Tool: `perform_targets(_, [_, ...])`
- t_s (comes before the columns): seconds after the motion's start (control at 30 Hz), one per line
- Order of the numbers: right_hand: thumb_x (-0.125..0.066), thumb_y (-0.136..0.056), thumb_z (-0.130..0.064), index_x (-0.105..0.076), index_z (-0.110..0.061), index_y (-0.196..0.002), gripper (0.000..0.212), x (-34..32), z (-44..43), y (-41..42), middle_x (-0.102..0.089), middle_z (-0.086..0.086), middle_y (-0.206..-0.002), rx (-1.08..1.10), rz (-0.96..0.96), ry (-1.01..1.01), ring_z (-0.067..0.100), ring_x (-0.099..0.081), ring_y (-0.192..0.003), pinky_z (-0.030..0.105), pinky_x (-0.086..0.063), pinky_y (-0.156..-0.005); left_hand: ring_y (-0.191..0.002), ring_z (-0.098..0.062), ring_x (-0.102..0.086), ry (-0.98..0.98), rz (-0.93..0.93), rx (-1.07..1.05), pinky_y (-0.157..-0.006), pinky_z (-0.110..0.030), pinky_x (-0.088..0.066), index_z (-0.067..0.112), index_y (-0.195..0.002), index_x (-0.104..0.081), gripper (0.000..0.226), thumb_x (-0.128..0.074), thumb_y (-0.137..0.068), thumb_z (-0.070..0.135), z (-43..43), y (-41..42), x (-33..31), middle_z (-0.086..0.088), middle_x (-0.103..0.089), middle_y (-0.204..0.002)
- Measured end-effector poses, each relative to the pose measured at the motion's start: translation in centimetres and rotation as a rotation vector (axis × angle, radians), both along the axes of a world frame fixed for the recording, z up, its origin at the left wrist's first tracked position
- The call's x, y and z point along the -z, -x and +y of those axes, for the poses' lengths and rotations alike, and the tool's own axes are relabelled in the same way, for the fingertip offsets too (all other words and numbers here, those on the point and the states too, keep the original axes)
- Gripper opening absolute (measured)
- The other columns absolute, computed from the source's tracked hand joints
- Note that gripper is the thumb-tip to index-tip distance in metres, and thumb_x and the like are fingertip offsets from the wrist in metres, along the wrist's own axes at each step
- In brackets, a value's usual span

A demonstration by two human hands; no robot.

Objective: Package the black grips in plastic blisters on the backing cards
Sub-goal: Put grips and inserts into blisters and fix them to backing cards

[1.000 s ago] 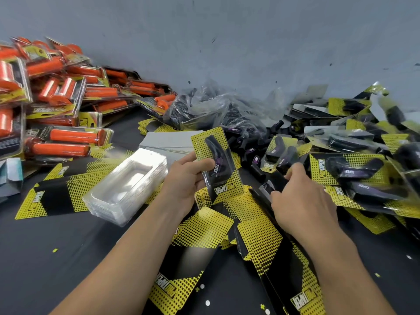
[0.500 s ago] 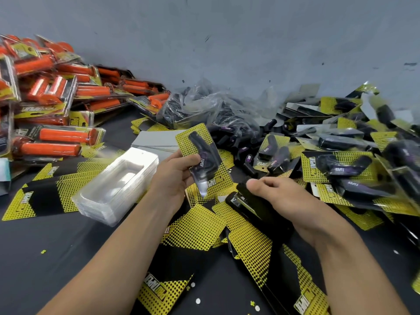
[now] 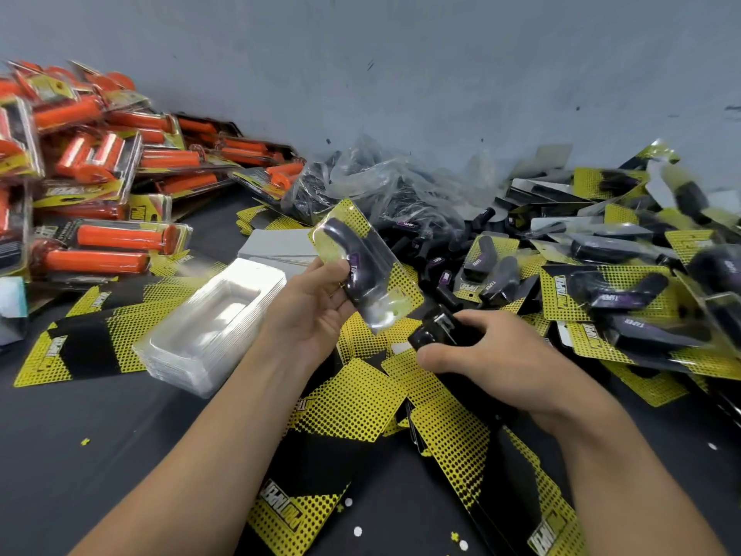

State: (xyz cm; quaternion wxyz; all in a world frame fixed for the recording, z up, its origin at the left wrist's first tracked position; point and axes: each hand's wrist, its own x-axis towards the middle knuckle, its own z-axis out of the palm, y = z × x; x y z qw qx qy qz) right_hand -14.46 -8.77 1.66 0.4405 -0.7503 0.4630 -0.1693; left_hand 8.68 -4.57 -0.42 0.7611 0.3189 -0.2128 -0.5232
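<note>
Head, L hand [image 3: 316,311] pinches carded grip [image 3: 359,271] (blistered), R hand [image 3: 501,367] below grips black tool [image 3: 435,330]

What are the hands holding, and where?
The left hand holds a blister-packed black grip by its lower left edge. The right hand grips a black tool around its body.

orange grip packs [image 3: 104,234]: heaped left | grey wall [image 3: 401,54]: behind | dark tabletop [image 3: 80,455]

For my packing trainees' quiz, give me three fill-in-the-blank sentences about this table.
1. The packaged grips piled at far left are ___.
2. The backing cards are black and ___.
3. The stack of empty clear blisters lies ___ of the held-up black-grip package.
Missing: orange; yellow; left.
</note>
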Motion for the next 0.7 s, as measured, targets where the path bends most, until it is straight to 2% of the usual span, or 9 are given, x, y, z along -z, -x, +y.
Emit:
perform_targets(0.07, [-0.089, -0.044, -0.068, -0.073, -0.035, -0.116, 0.080, -0.1, 0.2, -0.2, -0.078, -0.014, -0.096, -0.060, -0.074, -0.063, 0.006, -0.076, -0.085, 0.032, -0.062, -0.077, -0.089, -0.025, -0.075, 0.034, -0.021, 0.063, -0.090, -0.041, -0.063, 0.007, -0.108, -0.065, 0.031, -0.065, -0.078, 0.000, 0.1, 0.3, -0.1, -0.016, -0.075, -0.105])
perform_targets(0.2, [-0.092, -0.044, -0.061, -0.073, -0.041, -0.098, 0.061, -0.1, 0.5, -0.7, -0.078, -0.018, -0.095, -0.133, -0.159, -0.102, 0.006, -0.076, -0.087, 0.037, -0.064, -0.082, -0.102, -0.030, -0.069, 0.046, -0.131, 0.108, -0.109, -0.051, -0.048, 0.016, -0.101, -0.082, 0.030, -0.067, -0.078, 0.003, 0.1, 1.1, 0.1, -0.015, -0.074, -0.115])
perform_targets(0.27, [-0.093, -0.041, -0.062, -0.070, -0.044, -0.093, 0.060, 0.0, 0.3, -0.7, -0.078, -0.019, -0.098, -0.098, -0.194, -0.083, 0.006, -0.076, -0.091, 0.038, -0.063, -0.085, -0.102, -0.029, -0.070, 0.058, -0.163, 0.120, -0.106, -0.048, -0.050, 0.018, -0.100, -0.083, 0.031, -0.074, -0.073, 0.007, 0.1, 1.1, 0.2, -0.013, -0.075, -0.114])
perform_targets(0.33, [-0.093, -0.046, -0.059, -0.075, -0.047, -0.093, 0.051, 0.0, 0.3, -0.8, -0.079, -0.018, -0.096, -0.129, -0.254, -0.067, 0.007, -0.077, -0.090, 0.037, -0.064, -0.083, -0.097, -0.025, -0.074, 0.072, -0.181, 0.127, -0.097, -0.041, -0.058, 0.019, -0.100, -0.083, 0.033, -0.078, -0.068, 0.011, 0.2, 1.1, 0.1, -0.011, -0.077, -0.112])
perform_targets(0.43, [-0.088, -0.051, -0.055, -0.071, -0.064, -0.084, 0.038, -0.4, 0.7, -0.9, -0.077, -0.025, -0.088, -0.187, -0.327, -0.030, 0.000, -0.075, -0.084, 0.026, -0.064, -0.073, -0.091, -0.023, -0.076, 0.093, -0.213, 0.141, -0.082, -0.037, -0.064, 0.020, -0.099, -0.083, 0.030, -0.076, -0.072, 0.012, 0.2, 1.1, 0.1, -0.010, -0.078, -0.109])
perform_targets(0.47, [-0.088, -0.052, -0.053, -0.073, -0.061, -0.085, 0.037, -0.4, 0.7, -0.9, -0.078, -0.020, -0.091, -0.190, -0.345, -0.041, 0.004, -0.076, -0.085, 0.030, -0.065, -0.075, -0.091, -0.023, -0.077, 0.095, -0.218, 0.140, -0.079, -0.035, -0.063, 0.020, -0.100, -0.083, 0.029, -0.076, -0.073, 0.012, 0.2, 1.1, 0.0, -0.010, -0.078, -0.109])
perform_targets(0.57, [-0.088, -0.060, -0.048, -0.079, -0.035, -0.100, 0.044, -0.3, 0.7, -1.1, -0.081, -0.002, -0.099, -0.191, -0.361, -0.075, 0.019, -0.078, -0.091, 0.045, -0.064, -0.084, -0.089, -0.025, -0.077, 0.097, -0.219, 0.131, -0.076, -0.034, -0.063, 0.014, -0.107, -0.079, 0.033, -0.076, -0.074, 0.010, 0.1, 1.2, 0.1, -0.014, -0.077, -0.110])
perform_targets(0.63, [-0.087, -0.061, -0.048, -0.079, -0.029, -0.102, 0.046, -0.2, 0.7, -1.2, -0.081, 0.000, -0.099, -0.182, -0.377, -0.086, 0.021, -0.078, -0.092, 0.046, -0.064, -0.085, -0.090, -0.025, -0.076, 0.100, -0.216, 0.131, -0.077, -0.035, -0.063, 0.011, -0.110, -0.078, 0.034, -0.076, -0.075, 0.009, 0.0, 1.2, 0.2, -0.015, -0.077, -0.111])
perform_targets(0.7, [-0.087, -0.062, -0.047, -0.080, -0.030, -0.100, 0.042, -0.2, 0.7, -1.2, -0.081, -0.001, -0.098, -0.172, -0.386, -0.083, 0.019, -0.078, -0.091, 0.044, -0.064, -0.085, -0.093, -0.026, -0.076, 0.107, -0.212, 0.140, -0.079, -0.036, -0.063, 0.011, -0.111, -0.078, 0.036, -0.077, -0.074, 0.011, 0.0, 1.2, 0.4, -0.016, -0.076, -0.114])
